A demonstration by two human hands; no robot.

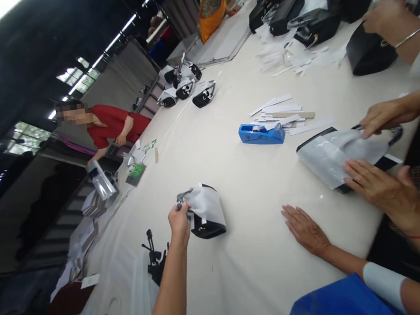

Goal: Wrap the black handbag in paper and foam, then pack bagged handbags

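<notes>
My left hand (179, 222) grasps handle (181, 199) of paper-wrapped black bag (210, 210), near six o'clock. Right hand (305, 231) rests palm-down on table (251, 261), between four and five, fingers slightly parted. Step looks like positioning bag; next move likely calls for steady grip.

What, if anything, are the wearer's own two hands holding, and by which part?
The left hand holds a black bag by its handle. The right hand holds nothing; it lies palm down on the table.
</notes>
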